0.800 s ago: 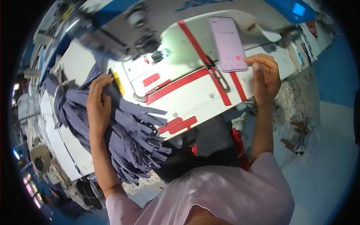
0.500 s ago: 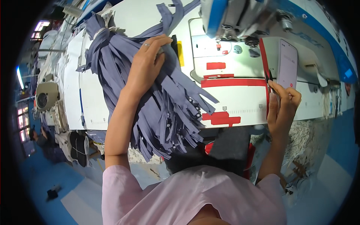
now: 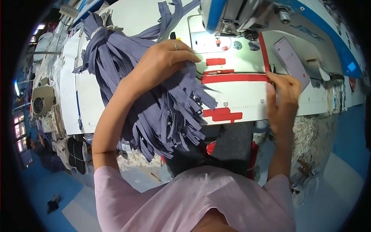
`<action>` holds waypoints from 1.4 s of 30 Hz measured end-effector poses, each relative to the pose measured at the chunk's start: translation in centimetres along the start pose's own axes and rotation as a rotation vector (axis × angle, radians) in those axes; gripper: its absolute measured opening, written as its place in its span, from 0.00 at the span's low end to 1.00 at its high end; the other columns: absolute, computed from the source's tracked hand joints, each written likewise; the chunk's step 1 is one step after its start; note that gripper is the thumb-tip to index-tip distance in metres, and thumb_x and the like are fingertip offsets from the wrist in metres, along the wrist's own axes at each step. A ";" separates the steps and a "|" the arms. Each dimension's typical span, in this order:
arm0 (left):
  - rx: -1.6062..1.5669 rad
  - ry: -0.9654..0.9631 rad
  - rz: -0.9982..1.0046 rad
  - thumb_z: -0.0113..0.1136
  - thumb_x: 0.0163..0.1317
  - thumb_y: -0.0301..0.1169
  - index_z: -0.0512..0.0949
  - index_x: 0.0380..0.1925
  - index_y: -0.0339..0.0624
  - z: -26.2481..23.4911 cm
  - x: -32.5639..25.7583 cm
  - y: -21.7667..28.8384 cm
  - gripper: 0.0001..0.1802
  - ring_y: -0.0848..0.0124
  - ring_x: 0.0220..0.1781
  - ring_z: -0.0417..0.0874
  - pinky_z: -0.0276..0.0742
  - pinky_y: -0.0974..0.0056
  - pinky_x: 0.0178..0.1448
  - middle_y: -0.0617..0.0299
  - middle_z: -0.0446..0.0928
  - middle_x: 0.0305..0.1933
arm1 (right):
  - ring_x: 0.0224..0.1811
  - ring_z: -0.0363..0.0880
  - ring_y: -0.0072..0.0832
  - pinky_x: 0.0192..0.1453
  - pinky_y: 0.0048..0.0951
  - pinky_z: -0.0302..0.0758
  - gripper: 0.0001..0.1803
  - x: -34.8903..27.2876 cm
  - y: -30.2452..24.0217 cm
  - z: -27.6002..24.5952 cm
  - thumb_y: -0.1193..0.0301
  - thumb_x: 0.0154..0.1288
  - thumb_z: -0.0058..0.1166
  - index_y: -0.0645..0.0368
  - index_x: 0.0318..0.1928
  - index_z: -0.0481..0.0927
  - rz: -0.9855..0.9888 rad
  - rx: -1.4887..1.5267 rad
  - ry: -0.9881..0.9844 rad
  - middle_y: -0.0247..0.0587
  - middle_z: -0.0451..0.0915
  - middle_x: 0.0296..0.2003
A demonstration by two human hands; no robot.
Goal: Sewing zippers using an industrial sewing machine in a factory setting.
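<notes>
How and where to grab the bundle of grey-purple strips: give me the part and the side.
Take the bundle at its narrow neck, probably, where a pale band gathers the strips. Come from the left, where white tabletop lies alongside. Lower down it fans into loose ends over the table edge, so a grip there would likely catch only some.
</notes>
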State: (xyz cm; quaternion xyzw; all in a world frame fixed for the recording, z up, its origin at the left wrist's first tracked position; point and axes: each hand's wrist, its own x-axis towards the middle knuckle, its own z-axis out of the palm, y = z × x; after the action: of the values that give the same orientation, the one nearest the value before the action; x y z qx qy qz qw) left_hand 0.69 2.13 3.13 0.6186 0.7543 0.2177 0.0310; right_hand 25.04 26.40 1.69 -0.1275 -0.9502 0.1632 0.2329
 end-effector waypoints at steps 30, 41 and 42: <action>-0.541 -0.232 -0.451 0.53 0.76 0.36 0.81 0.39 0.33 0.8 3.3 0.7 0.16 0.72 0.29 0.81 0.75 0.65 0.36 0.60 0.80 0.24 | 0.18 0.76 0.18 0.23 0.22 0.71 0.21 8.2 -3.9 5.5 0.56 0.82 0.43 0.61 0.54 0.80 0.459 1.033 -0.620 0.36 0.78 0.20; -0.023 0.211 -0.151 0.67 0.63 0.47 0.81 0.31 0.35 3.4 2.6 2.3 0.22 0.51 0.34 0.82 0.77 0.54 0.36 0.49 0.78 0.32 | 0.21 0.74 0.15 0.25 0.18 0.71 0.11 7.0 -5.3 6.7 0.69 0.78 0.51 0.63 0.52 0.79 0.452 1.108 -0.456 0.33 0.79 0.24; -0.118 0.216 -0.180 0.65 0.65 0.43 0.81 0.31 0.35 3.6 2.8 2.3 0.19 0.50 0.35 0.80 0.75 0.53 0.37 0.49 0.76 0.30 | 0.21 0.73 0.13 0.25 0.15 0.69 0.11 6.9 -5.1 6.9 0.68 0.79 0.51 0.62 0.52 0.78 0.402 1.146 -0.454 0.31 0.78 0.25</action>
State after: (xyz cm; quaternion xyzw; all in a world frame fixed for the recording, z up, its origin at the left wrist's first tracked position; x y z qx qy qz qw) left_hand 3.32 6.12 1.35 0.5186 0.7915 0.3233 0.0056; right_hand 14.94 22.15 0.54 -0.1207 -0.6959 0.7076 0.0224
